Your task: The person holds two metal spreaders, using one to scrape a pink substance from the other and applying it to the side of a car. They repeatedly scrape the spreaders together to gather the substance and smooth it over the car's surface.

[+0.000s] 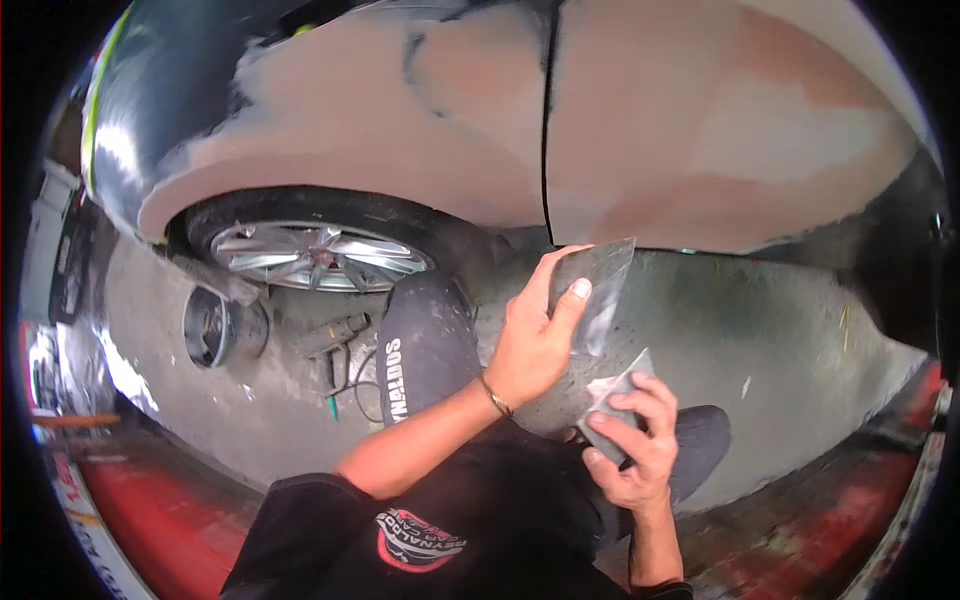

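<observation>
My left hand (540, 335) grips a thin, flat grey sheet (605, 300), thumb on its face, just below the lower edge of the car door (690, 130). Lower and to the right, my right hand (635, 435) holds a small grey spreader-like plate (615, 410) with a pinkish smear near its upper edge. The sheet and the plate are apart. Above both hands, the door and fender (390, 130) show patchy pinkish and beige surfaces, with a dark gap between them.
A silver-spoked wheel (320, 258) sits under the fender. On the grey floor (800, 350) lie a round metal container (240, 328) and a gun-like tool (338, 345) with a cord. My bent knee (425, 320) rises beside them. Red flooring (190, 520) borders the grey.
</observation>
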The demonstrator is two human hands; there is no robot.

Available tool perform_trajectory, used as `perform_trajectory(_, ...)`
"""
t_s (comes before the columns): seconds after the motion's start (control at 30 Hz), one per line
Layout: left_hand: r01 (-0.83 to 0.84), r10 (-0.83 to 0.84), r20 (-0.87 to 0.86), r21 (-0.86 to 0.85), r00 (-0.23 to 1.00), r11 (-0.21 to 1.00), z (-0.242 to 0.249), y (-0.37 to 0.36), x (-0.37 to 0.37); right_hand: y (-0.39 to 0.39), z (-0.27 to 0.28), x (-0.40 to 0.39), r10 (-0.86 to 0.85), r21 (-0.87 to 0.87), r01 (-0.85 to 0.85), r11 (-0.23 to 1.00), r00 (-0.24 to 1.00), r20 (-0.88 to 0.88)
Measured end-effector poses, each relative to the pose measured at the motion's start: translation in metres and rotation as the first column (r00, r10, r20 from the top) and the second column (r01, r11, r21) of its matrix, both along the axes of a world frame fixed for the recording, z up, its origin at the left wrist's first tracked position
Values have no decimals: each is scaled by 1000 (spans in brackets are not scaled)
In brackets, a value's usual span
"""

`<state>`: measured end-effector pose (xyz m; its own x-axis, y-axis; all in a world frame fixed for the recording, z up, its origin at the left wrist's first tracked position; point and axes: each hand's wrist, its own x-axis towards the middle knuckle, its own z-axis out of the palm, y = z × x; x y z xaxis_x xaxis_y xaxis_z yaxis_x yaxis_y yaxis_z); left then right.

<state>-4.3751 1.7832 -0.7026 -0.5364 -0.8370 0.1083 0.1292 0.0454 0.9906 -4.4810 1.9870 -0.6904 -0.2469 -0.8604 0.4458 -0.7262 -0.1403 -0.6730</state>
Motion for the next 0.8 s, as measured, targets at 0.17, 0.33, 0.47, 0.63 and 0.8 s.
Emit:
perform_trajectory(0.17,313,-96,-297,892,950,326,-21,29,3,-13,-2,19,-18,-102,50,994,957,291)
perform_trajectory(0.33,454,-144,-430,858,891,243,-29,26,19,-6,-21,12,-44,-70,66,995,959,279)
perform_trajectory(0.47,394,-128,-373,858,919,330,-1,13,29,7,-4,-11,-129,125,127,984,991,14)
perform_trajectory(0.63,325,-175,-299,586,938,742,-33,1,35,6,26,-27,-260,185,289,939,952,-163)
perform_trajectory(0.8,293,-101,-298,718,949,632,-37,12,102,-34,17,-39,1,41,-31,999,807,591)
